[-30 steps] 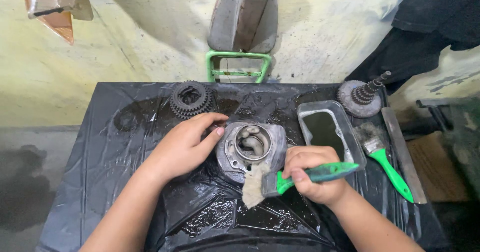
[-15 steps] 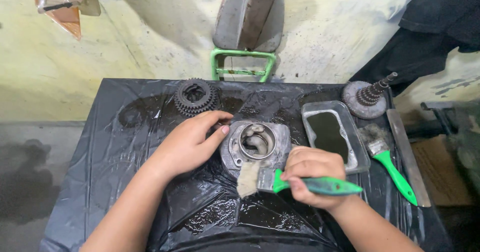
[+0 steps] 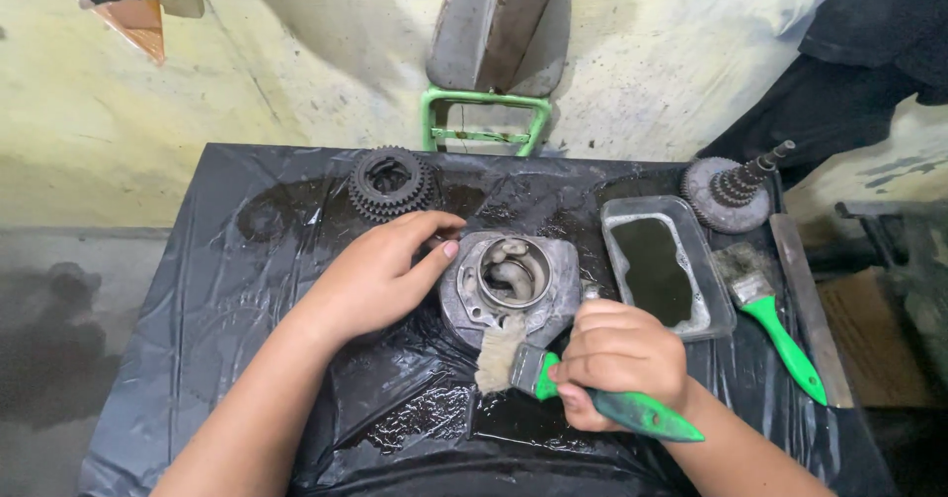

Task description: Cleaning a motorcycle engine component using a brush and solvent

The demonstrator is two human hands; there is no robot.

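Observation:
A grey metal engine cylinder point(image 3: 510, 282) with a round bore lies on the wet black plastic sheet point(image 3: 247, 290) covering a low table. My left hand point(image 3: 380, 272) rests against the cylinder's left side, fingers spread over it. My right hand point(image 3: 617, 361) grips a green-handled paintbrush point(image 3: 553, 377). Its pale bristles touch the cylinder's front edge.
A stack of dark gears point(image 3: 392, 182) sits behind my left hand. A clear tray of dark liquid point(image 3: 660, 268) lies to the right, with a second green brush point(image 3: 770, 314), a flat metal file point(image 3: 810, 305) and a geared shaft point(image 3: 733, 191) beyond it. A green frame point(image 3: 484, 122) stands at the wall.
The brush has swung from the cylinder's lower left to its front edge, bristles now pointing up at it. My left hand stays on the cylinder. The view has shifted slightly.

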